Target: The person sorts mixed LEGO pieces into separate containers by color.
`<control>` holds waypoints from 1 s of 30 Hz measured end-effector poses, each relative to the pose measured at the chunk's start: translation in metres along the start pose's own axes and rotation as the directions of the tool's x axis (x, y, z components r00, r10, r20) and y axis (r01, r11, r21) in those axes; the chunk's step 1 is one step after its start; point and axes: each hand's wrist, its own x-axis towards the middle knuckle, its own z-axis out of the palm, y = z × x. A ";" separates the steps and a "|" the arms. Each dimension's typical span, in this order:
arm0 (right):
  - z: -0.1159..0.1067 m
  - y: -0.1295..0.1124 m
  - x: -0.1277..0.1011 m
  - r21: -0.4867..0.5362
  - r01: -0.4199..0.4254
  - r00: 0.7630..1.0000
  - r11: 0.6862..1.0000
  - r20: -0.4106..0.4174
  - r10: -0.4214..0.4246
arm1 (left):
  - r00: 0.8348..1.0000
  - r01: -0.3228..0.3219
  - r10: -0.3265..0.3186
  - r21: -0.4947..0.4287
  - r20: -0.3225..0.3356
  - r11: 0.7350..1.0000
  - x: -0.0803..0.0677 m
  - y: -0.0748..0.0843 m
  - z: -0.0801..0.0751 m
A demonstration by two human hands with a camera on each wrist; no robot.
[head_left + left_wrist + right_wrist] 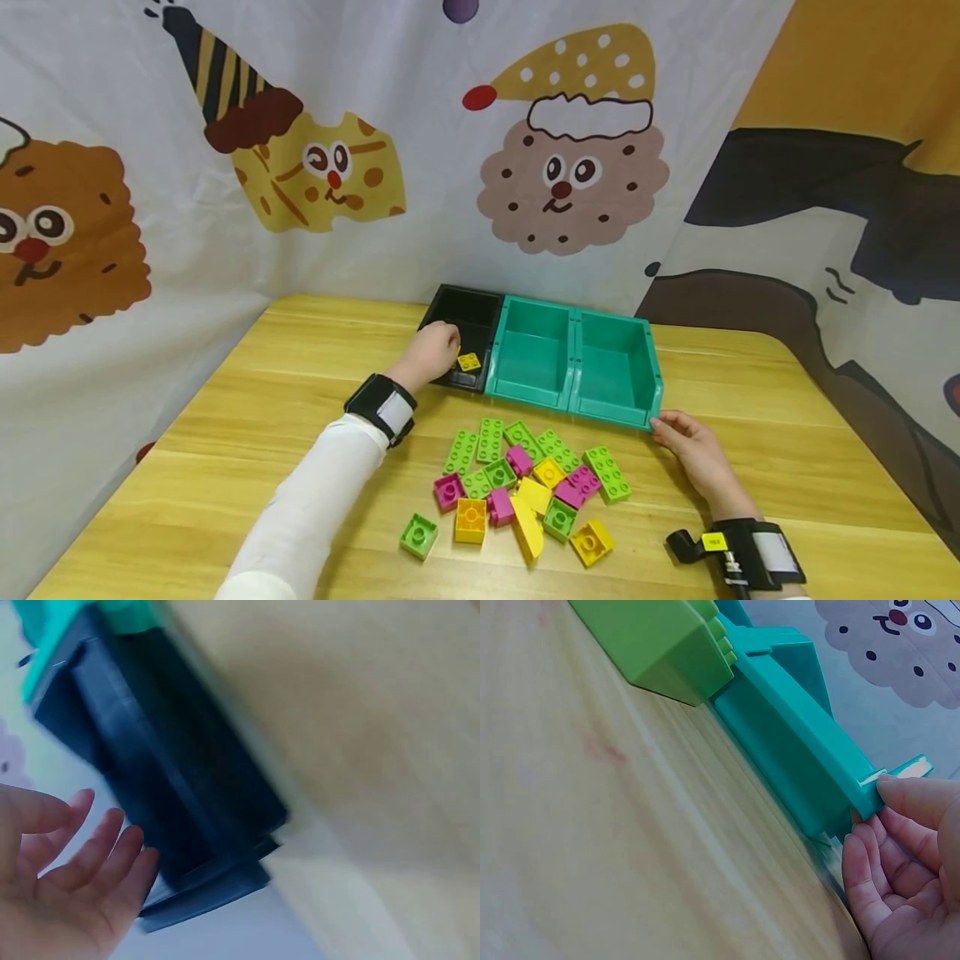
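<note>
My left hand (430, 353) is over the black bin (467, 308), with its fingers loosely bent. In the left wrist view, nothing shows between the fingers of the left hand (71, 889). A yellow brick (468, 362) lies in the black bin beside the fingertips, and a bit more yellow is half hidden behind them. At the right end of the bin row, my right hand (696, 457) pinches the front corner of the teal bin (611, 371). The right wrist view shows the thumb on top of the rim and the fingers curled below it.
A second teal bin (531, 354) stands between the black one and the right one. In front of the bins lies a loose pile of bricks: green (607, 473), magenta (448, 492) and yellow (470, 521). A printed cloth (442, 225) hangs behind the wooden table (247, 417).
</note>
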 end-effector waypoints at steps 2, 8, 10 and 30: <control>-0.001 0.000 0.000 -0.003 0.002 1.000 1.000 0.000 -0.002 | 0.998 -0.017 0.015 -0.032 -0.055 0.999 -0.003 0.003 -0.007; -0.001 0.001 0.000 0.000 0.009 1.000 1.000 -0.001 -0.009 | 0.987 -0.088 0.069 -0.123 -0.148 0.988 -0.017 0.011 -0.025; -0.001 0.001 0.000 0.005 0.005 1.000 1.000 0.002 -0.005 | 0.985 -0.099 0.079 -0.127 -0.153 0.987 -0.024 0.013 -0.028; 0.001 0.001 0.001 -0.037 -0.029 1.000 0.999 0.006 0.029 | 0.990 -0.114 0.123 -0.114 0.075 0.987 -0.096 0.032 -0.032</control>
